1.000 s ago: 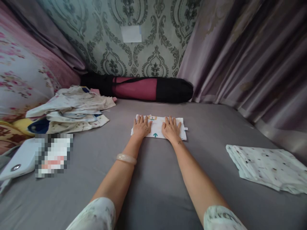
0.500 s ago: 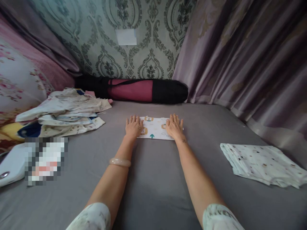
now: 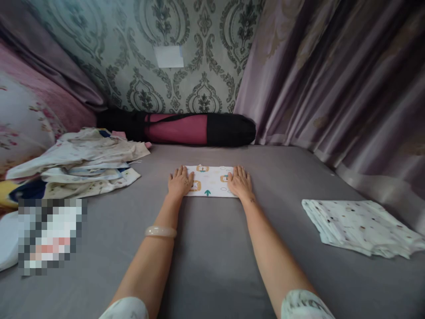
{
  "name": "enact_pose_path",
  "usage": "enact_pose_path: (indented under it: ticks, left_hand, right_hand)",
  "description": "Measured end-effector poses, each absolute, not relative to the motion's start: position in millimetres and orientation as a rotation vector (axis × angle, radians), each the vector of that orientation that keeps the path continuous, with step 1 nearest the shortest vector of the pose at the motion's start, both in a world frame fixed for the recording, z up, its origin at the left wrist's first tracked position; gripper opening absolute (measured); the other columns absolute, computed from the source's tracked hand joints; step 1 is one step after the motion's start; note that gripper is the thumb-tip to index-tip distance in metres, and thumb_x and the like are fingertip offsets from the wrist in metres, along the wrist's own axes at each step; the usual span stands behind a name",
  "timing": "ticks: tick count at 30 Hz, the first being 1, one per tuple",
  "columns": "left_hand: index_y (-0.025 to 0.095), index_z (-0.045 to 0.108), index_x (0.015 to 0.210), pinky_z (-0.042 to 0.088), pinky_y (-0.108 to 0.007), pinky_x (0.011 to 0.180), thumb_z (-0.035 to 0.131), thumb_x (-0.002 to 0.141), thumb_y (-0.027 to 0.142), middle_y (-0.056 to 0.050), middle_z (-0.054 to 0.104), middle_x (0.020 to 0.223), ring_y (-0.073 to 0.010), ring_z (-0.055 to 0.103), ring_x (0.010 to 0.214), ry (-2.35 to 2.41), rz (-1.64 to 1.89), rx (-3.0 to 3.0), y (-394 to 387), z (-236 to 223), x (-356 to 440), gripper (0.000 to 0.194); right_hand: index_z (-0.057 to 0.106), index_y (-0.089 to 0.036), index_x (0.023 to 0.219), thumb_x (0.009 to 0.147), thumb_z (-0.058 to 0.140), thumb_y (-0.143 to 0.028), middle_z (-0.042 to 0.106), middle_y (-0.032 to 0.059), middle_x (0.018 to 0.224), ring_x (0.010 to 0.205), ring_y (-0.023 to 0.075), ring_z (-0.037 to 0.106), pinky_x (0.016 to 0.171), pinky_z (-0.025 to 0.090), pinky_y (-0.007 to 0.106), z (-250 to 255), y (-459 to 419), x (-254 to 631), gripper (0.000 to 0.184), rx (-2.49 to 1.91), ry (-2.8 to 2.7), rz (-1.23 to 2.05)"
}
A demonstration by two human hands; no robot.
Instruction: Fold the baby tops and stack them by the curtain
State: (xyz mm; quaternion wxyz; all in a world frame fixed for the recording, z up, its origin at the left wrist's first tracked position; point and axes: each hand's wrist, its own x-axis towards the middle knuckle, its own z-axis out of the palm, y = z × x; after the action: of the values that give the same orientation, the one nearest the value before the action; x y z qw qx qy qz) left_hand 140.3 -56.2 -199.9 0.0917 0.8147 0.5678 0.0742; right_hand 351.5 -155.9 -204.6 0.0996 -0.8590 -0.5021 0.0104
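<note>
A white cloth (image 3: 212,181) with orange animal faces and a green arrow print lies folded into a flat rectangle on the grey bed sheet (image 3: 212,248). On its left end rests my left hand (image 3: 179,181), palm down, the thumb over the print. My right hand (image 3: 240,180) presses flat on the right end in the same way. Both hands are open, and neither grips the fabric. The cloth's two short edges are partly hidden under my palms.
Rumpled baby clothes (image 3: 79,159) are heaped at the left. A folded white patterned cloth (image 3: 361,226) lies at the right. Along the wall stretches a long black and dark red bag (image 3: 177,129). A white object (image 3: 8,239) and a blurred item (image 3: 53,239) are near left.
The camera view has shifted slightly. My hands stay on the folded cloth, with the fingers drawn a little closer together, and the cloth still lies flat.
</note>
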Motion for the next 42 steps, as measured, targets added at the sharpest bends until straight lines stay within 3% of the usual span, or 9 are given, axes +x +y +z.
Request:
enact_pose_path:
  ticks: [8,15,21,25,29,33,42]
  left_hand:
    - [0.009,0.036,0.146,0.014,-0.055,0.116,0.017,0.096,0.048,-0.015,0.031,0.154,-0.0312,0.019,0.145,1.715,0.260,2.518,-59.5,-186.4,147.2,0.065]
    - [0.011,0.037,0.144,0.018,-0.054,0.115,0.019,0.097,0.045,-0.017,0.032,0.154,-0.0308,0.021,0.144,1.573,0.165,2.576,-63.5,-195.9,154.2,0.061]
    - [0.018,0.039,0.142,0.016,-0.055,0.115,0.019,0.097,0.044,-0.014,0.032,0.154,-0.0282,0.021,0.145,1.566,0.195,2.475,-59.3,-192.9,151.9,0.057]
    - [0.016,0.042,0.141,0.018,-0.054,0.115,0.024,0.097,0.037,-0.013,0.041,0.149,-0.0250,0.031,0.141,1.532,0.359,2.372,-53.6,-185.4,145.4,0.052]
    - [0.016,0.045,0.139,0.028,-0.044,0.113,0.031,0.095,0.029,-0.013,0.051,0.141,-0.0226,0.045,0.133,1.553,0.494,2.231,-45.3,-182.7,135.8,0.048]
    - [0.015,0.048,0.137,0.039,-0.035,0.106,0.035,0.092,0.024,-0.012,0.057,0.136,-0.0217,0.052,0.126,1.542,0.572,2.113,-39.2,-183.4,125.4,0.048]
    - [0.012,0.049,0.137,0.044,-0.026,0.099,0.032,0.092,0.018,-0.013,0.056,0.136,-0.0177,0.054,0.124,1.578,0.597,2.002,-33.0,-184.8,113.0,0.048]
  right_hand:
    - [0.032,-0.014,0.149,0.100,0.018,-0.039,0.021,0.0126,0.158,0.145,0.0277,0.014,0.114,0.001,0.057,-188.3,-156.8,334.7,0.056,-2.432,-1.574,-0.106]
    - [0.034,-0.020,0.148,0.100,0.019,-0.040,0.025,0.0094,0.157,0.143,0.0287,0.020,0.112,0.014,0.057,-199.6,-153.9,317.4,0.054,-2.405,-1.668,-0.029]
    - [0.034,-0.021,0.148,0.100,0.020,-0.038,0.026,0.0091,0.157,0.143,0.0285,0.020,0.112,0.015,0.058,-200.2,-154.9,319.6,0.053,-2.408,-1.675,-0.057]
    - [0.034,-0.018,0.148,0.099,0.024,-0.035,0.025,0.0115,0.157,0.144,0.0299,0.019,0.112,0.013,0.059,-189.4,-150.6,316.8,0.053,-2.470,-1.665,0.055]
    - [0.031,-0.014,0.149,0.099,0.024,-0.034,0.021,0.0119,0.158,0.146,0.0267,0.013,0.114,0.007,0.055,-178.7,-137.6,301.3,0.054,-2.424,-1.748,0.064]
    - [0.029,-0.014,0.150,0.100,0.018,-0.040,0.024,0.0096,0.158,0.145,0.0239,0.016,0.116,0.009,0.049,-185.1,-126.1,280.8,0.057,-2.326,-1.837,0.093]
    - [0.030,-0.015,0.149,0.100,0.020,-0.038,0.029,0.0086,0.156,0.144,0.0227,0.018,0.116,0.009,0.047,-199.3,-124.1,274.1,0.055,-2.364,-1.822,0.041]
